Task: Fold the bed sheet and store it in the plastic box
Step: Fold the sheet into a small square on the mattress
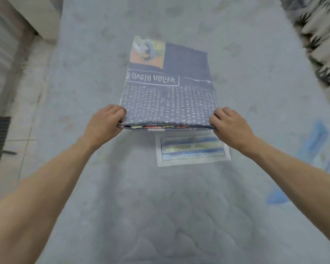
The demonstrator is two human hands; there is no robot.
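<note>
Both sets of fingers are curled round the near edge of the folded bed sheet (168, 96): the left hand (105, 123) pinches the near-left corner, the right hand (230, 126) the near-right corner, thumbs under and fingers on top as far as the blurred view shows. Neither hand is open; each grips all the stacked layers at once.

The bed sheet lies on the mattress (160, 206), mid-width, its near edge lifted slightly off the surface just above the white printed label (192, 149) sewn onto the mattress. Several layers show along that near edge, so the folding appears well advanced.

Handling, as judged: soft, limp fabric, light, not fragile, with moderate slip between layers. Support at two corners only is likely to let the centre sag and the stack splay; a grip that clamps every layer, or a forearm under the middle, should keep the fold intact.

Orientation: the folded rectangle's long axis runs away from the person, from the label toward the far end of the mattress; the printed picture panel sits at the far-left corner.

No plastic box is in view.
</note>
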